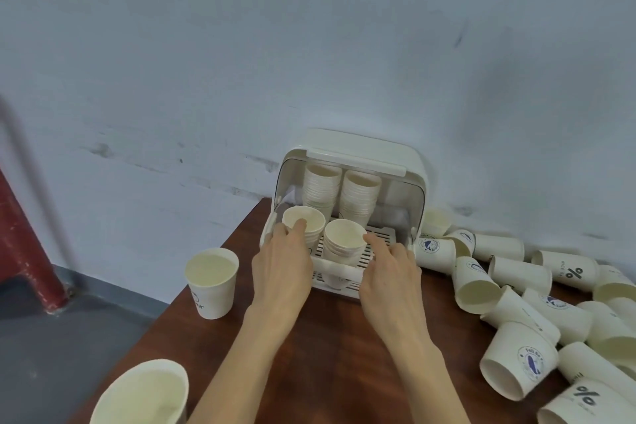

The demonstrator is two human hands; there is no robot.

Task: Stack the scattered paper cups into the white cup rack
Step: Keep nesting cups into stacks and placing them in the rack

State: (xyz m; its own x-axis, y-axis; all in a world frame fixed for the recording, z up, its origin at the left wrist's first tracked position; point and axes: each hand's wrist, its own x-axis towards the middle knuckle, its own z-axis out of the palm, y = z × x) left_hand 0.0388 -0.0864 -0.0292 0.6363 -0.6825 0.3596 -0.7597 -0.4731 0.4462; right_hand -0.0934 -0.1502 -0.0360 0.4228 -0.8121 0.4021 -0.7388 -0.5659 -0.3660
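Observation:
The white cup rack (411, 189) stands open against the wall at the back of the wooden table. Two tall stacks of paper cups (359, 194) stand at its back. At its front left, my left hand (282, 262) grips a short cup stack (304, 222), thumb over the rim. Beside it sits a second short stack (344, 241), and my right hand (390, 268) touches its rim with the fingertips. Scattered paper cups (516, 289) lie on their sides to the right of the rack.
An upright cup (211, 282) stands near the table's left edge, and another cup (142, 396) stands at the near left corner. The table (337, 354) drops off to a grey floor on the left, where a red pipe (24, 251) runs down.

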